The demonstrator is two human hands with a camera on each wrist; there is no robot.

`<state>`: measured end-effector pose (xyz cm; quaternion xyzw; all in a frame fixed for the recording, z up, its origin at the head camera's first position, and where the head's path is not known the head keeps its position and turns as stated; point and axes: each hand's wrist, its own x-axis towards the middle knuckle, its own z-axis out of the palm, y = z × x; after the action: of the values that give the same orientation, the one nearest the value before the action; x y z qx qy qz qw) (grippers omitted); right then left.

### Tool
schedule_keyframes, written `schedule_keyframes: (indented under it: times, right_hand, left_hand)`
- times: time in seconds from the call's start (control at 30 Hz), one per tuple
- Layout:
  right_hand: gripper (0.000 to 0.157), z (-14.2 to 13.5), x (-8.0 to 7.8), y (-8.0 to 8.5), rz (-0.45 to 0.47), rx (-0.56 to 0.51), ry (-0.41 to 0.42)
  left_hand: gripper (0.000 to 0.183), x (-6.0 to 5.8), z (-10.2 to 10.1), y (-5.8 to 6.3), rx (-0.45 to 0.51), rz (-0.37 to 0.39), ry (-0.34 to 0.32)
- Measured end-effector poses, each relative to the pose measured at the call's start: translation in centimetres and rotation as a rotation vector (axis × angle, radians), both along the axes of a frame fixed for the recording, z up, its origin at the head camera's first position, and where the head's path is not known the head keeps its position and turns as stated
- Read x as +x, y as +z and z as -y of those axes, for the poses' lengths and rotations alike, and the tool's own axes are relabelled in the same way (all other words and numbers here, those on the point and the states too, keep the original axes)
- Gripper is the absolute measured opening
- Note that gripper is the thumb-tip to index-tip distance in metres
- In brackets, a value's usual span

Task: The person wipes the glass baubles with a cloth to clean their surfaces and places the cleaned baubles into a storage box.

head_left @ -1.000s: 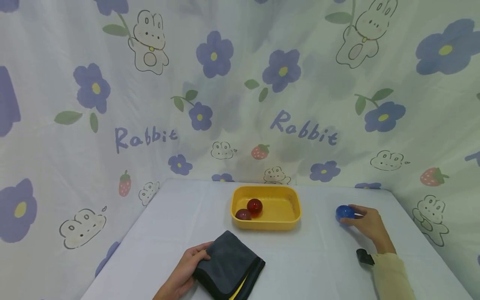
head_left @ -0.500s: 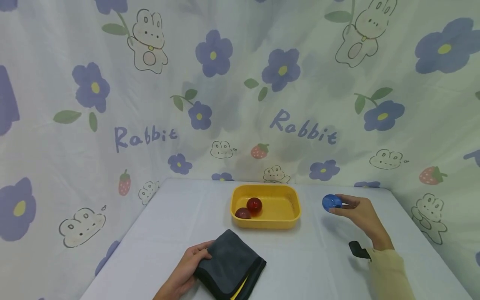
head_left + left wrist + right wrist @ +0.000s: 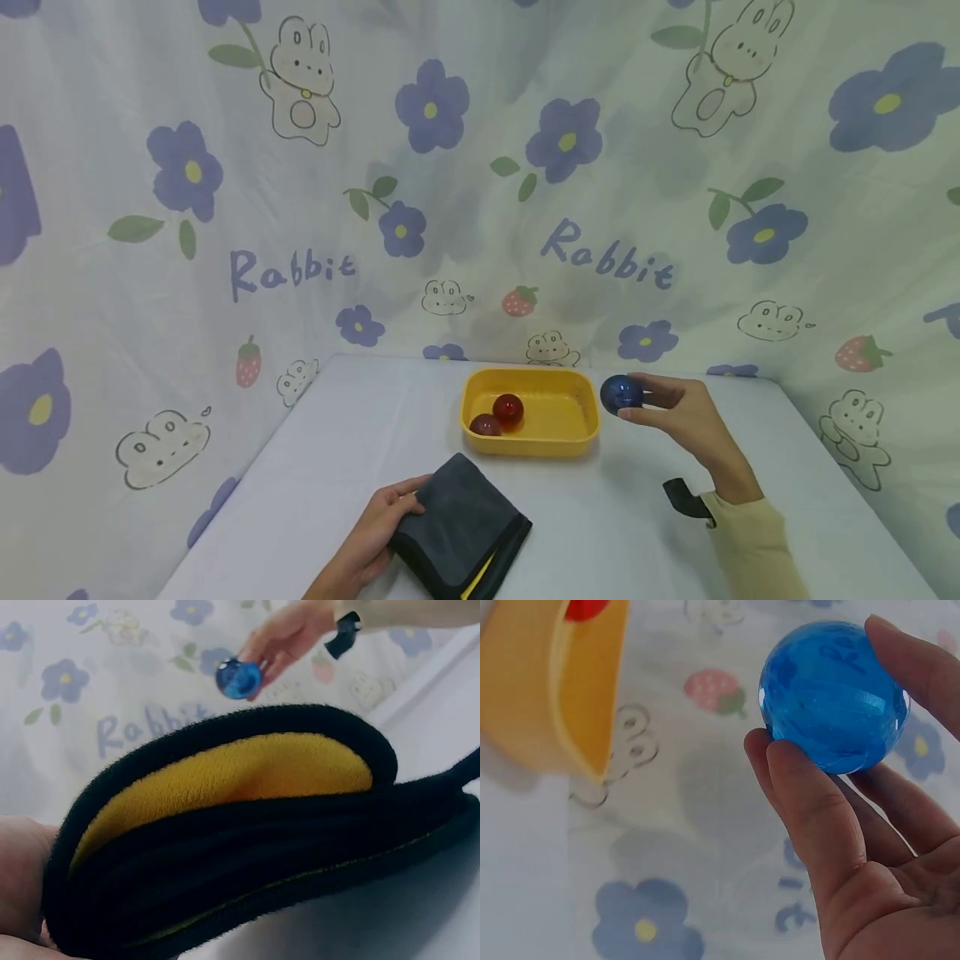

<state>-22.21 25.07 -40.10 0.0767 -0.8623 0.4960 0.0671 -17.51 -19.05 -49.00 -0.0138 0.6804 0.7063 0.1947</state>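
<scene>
A clear blue ball (image 3: 832,697) is pinched between the thumb and fingertips of my right hand (image 3: 678,412), raised over the table just right of the yellow tray (image 3: 532,448). Two red balls lie in the tray's left part: a bright red ball (image 3: 508,409) and a duller red ball (image 3: 485,426) in the front corner. My left hand (image 3: 378,529) grips the left edge of a folded dark grey cloth (image 3: 461,525) at the front of the table. In the left wrist view, the cloth's yellow inner side (image 3: 247,771) shows between its black-edged folds.
A white table (image 3: 330,442) lies under everything. Behind it and at both sides hangs a curtain (image 3: 480,192) printed with rabbits and flowers. A black strap piece (image 3: 686,498) juts from the right wrist at the cream sleeve (image 3: 757,542).
My right hand has lifted the blue ball and carried it left, from the right side of the table to beside the tray. The left hand and the cloth stay nearly still.
</scene>
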Motion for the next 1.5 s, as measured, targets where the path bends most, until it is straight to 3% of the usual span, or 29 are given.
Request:
schedule_keyframes:
  times: [0.2,0.6,0.77,1.07,1.3,1.5]
  right_hand:
    - [0.061,3.0,0.7,1.4,-0.035,-0.092,0.113]
    - [0.055,7.6,1.7,0.6,-0.024,-0.163,0.247]
    - [0.055,8.9,2.2,0.7,-0.032,-0.197,0.285]
    - [0.058,9.5,2.4,0.9,-0.041,-0.212,0.256]
    - [0.056,9.1,2.2,0.7,-0.084,-0.177,0.203]
    - [0.058,9.5,2.1,0.5,-0.073,-0.188,0.218]
  left_hand:
    - [0.060,-0.1,-0.7,1.0,-0.011,-0.012,0.004]
    - [0.058,-0.5,-2.7,4.6,0.019,-0.110,-0.030]
    - [0.058,-0.7,-4.0,6.9,0.035,-0.214,-0.069]
    - [0.053,-1.1,-7.5,11.1,-0.042,-0.439,-0.111]
    - [0.054,-1.2,-10.3,12.1,-0.164,-0.562,-0.152]
    - [0.054,-1.3,-11.3,11.9,-0.259,-0.676,-0.127]
